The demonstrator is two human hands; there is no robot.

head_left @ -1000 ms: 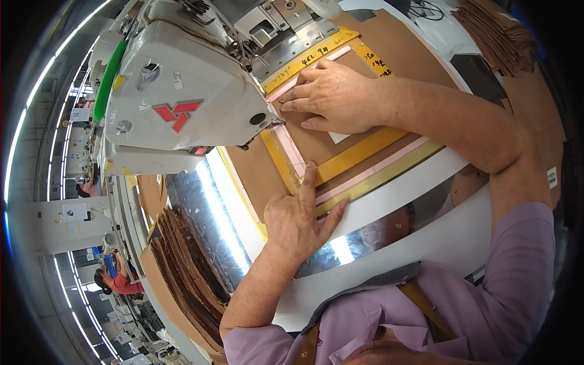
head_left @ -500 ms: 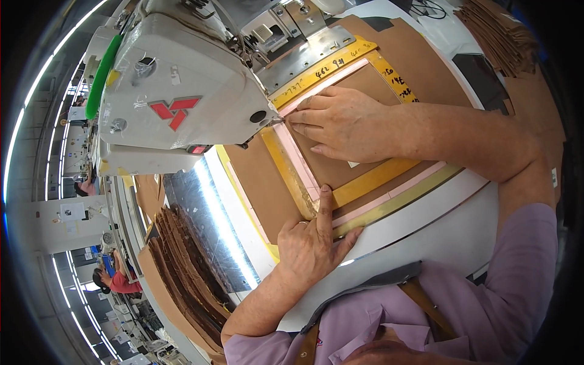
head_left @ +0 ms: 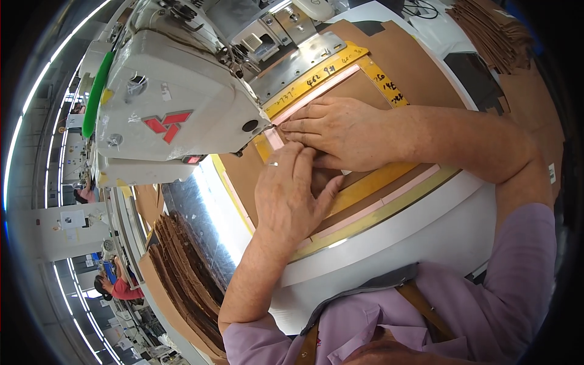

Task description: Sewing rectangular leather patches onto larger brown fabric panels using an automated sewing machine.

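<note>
A brown fabric panel (head_left: 359,86) lies framed by a yellow template (head_left: 316,74) with handwriting on it, and pale pink strips (head_left: 331,85) run along its edges. My right hand (head_left: 350,131) rests flat on the panel, fingers stretched toward the needle area of the sewing machine (head_left: 201,109). Beside it, my left hand (head_left: 289,188) wears a ring and presses down with fingers extended, its fingertips close to the right hand's fingers. The left hand covers the template's near left corner and part of the pink strip. Neither hand grasps anything.
A stack of brown fabric pieces (head_left: 182,267) stands at the lower left, beside a shiny metal surface (head_left: 201,213). More brown pieces (head_left: 486,33) lie at the far right. A metal plate (head_left: 298,67) adjoins the template under the machine. A person (head_left: 125,289) sits in the left background.
My left hand has moved up and away from the template's near corner toward my right hand. The template and panel have shifted slightly left; my right hand remains flat.
</note>
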